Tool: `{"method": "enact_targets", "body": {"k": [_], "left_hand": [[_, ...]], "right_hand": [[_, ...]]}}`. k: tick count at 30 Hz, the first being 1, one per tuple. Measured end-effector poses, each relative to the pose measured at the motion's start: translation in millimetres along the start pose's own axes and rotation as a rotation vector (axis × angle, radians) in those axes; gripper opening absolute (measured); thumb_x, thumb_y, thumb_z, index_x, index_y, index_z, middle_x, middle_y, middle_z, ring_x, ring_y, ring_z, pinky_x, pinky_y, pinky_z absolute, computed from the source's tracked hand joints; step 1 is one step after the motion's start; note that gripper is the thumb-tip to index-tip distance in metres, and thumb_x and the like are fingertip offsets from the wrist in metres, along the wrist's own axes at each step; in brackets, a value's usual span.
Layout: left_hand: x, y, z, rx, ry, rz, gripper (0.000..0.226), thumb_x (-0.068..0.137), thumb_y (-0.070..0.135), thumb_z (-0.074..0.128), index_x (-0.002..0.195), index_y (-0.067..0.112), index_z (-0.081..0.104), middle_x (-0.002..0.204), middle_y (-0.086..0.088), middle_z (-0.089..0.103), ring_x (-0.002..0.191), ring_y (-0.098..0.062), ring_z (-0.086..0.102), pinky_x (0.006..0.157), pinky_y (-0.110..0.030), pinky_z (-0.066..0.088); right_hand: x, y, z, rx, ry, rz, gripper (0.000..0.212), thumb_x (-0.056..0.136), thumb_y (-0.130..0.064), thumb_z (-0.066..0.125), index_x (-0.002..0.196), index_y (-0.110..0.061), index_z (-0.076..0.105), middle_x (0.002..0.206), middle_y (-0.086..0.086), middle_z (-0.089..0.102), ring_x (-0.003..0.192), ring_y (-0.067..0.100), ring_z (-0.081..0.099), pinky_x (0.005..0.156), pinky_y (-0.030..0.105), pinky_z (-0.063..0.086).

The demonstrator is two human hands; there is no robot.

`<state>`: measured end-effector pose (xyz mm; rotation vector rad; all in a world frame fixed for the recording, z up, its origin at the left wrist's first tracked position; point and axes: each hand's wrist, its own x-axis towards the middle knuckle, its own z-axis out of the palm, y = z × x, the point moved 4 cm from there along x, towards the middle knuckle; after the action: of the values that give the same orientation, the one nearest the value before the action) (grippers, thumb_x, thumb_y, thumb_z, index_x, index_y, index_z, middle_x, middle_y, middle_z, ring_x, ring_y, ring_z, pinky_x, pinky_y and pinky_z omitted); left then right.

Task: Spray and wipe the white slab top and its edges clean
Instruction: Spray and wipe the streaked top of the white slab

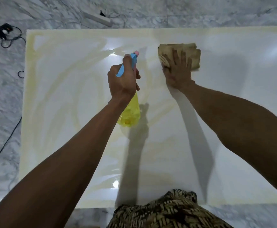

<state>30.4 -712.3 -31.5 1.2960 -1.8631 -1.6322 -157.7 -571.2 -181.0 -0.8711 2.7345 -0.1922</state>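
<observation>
Nearest, patterned brown fabric overlaps the white slab's near edge; the slab lies on marble floor. Above its middle, the left hand is wrapped around a yellow spray bottle with a blue trigger head. Farther right, the right hand, fingers spread, presses a folded tan cloth flat on the slab. Yellowish streaks mark the slab's left half.

Glossy white slab streaked yellowish; folded tan cloth flat on it; yellow spray bottle aloft.
</observation>
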Motion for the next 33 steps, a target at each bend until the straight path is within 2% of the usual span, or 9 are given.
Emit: {"method": "enact_targets", "body": {"k": [3,7,10,18,22,25,27,30,33], "left_hand": [[-13,-9,-8,0.037,-0.012,-0.025,0.059,0.1,0.051,0.041,0.064,0.017,0.072,0.056,-0.001,0.068,0.058,-0.041,0.069,0.054,-0.047,0.06],[-47,-11,-25,0.076,-0.039,-0.018,0.049,0.108,0.044,0.042,0.075,0.035,0.077,0.06,-0.002,0.067,0.05,-0.025,0.064,0.057,-0.051,0.061],[-82,-18,-41,0.095,-0.079,-0.025,0.043,0.101,0.048,0.043,0.072,0.039,0.074,0.055,0.002,0.064,0.056,-0.034,0.067,0.062,-0.052,0.061],[-209,-66,-112,0.053,-0.141,-0.036,0.037,0.087,0.058,0.045,0.074,0.042,0.076,0.059,0.0,0.066,0.054,-0.027,0.065,0.063,-0.051,0.06],[-261,-93,-145,0.034,-0.158,-0.034,0.04,0.09,0.054,0.045,0.078,0.036,0.079,0.063,-0.005,0.069,0.057,-0.031,0.067,0.062,-0.055,0.061],[-284,-103,-163,0.027,-0.165,-0.042,0.038,0.086,0.055,0.045,0.077,0.044,0.079,0.062,-0.003,0.067,0.052,-0.028,0.063,0.063,-0.051,0.06],[-290,-102,-171,0.017,-0.177,-0.035,0.036,0.083,0.058,0.044,0.078,0.048,0.079,0.058,0.0,0.065,0.055,-0.027,0.065,0.065,-0.052,0.061],[-282,-87,-178,0.003,-0.168,-0.008,0.036,0.087,0.054,0.045,0.084,0.045,0.08,0.059,0.0,0.065,0.055,-0.026,0.064,0.068,-0.058,0.062],[-261,-64,-180,-0.004,-0.161,0.035,0.04,0.086,0.057,0.044,0.087,0.041,0.081,0.062,-0.002,0.067,0.052,-0.026,0.063,0.071,-0.057,0.062]], "right_hand": [[-35,-2,10,-0.033,-0.03,-0.046,0.062,0.095,-0.052,0.023,0.155,-0.038,0.023,0.166,0.006,0.012,0.152,0.039,0.006,0.119,0.059,0.005],[-102,-11,25,-0.027,-0.056,-0.078,0.062,0.094,-0.05,0.026,0.154,-0.036,0.027,0.165,0.007,0.018,0.151,0.041,0.012,0.117,0.06,0.011],[-163,-18,39,-0.028,-0.101,-0.088,0.063,0.093,-0.05,0.026,0.154,-0.035,0.029,0.164,0.007,0.021,0.15,0.042,0.016,0.115,0.062,0.016],[-347,-53,61,0.031,-0.206,-0.009,0.072,0.089,-0.061,0.01,0.155,-0.037,0.026,0.166,0.002,0.013,0.153,0.035,0.006,0.12,0.06,0.01],[-425,-83,65,0.063,-0.337,0.036,0.054,0.104,-0.051,0.023,0.156,-0.035,0.022,0.167,0.0,0.009,0.153,0.033,0.003,0.12,0.057,0.009],[-463,-110,59,0.074,-0.423,0.028,0.049,0.105,-0.047,0.025,0.151,-0.033,0.031,0.162,0.002,0.026,0.149,0.032,0.019,0.116,0.05,0.022],[-474,-125,43,0.222,-0.434,0.039,0.037,0.104,-0.045,0.03,0.132,-0.032,0.051,0.141,0.002,0.05,0.136,0.027,0.041,0.104,0.037,0.033],[-457,-140,-2,0.665,-0.376,0.154,0.038,0.105,-0.043,0.036,0.125,-0.022,0.061,0.125,-0.008,0.063,0.114,0.016,0.058,0.092,0.028,0.037],[-408,-119,-38,1.066,-0.226,0.426,0.04,0.105,-0.037,0.042,0.12,-0.006,0.063,0.112,0.006,0.068,0.107,0.028,0.065,0.091,0.037,0.051]]}}
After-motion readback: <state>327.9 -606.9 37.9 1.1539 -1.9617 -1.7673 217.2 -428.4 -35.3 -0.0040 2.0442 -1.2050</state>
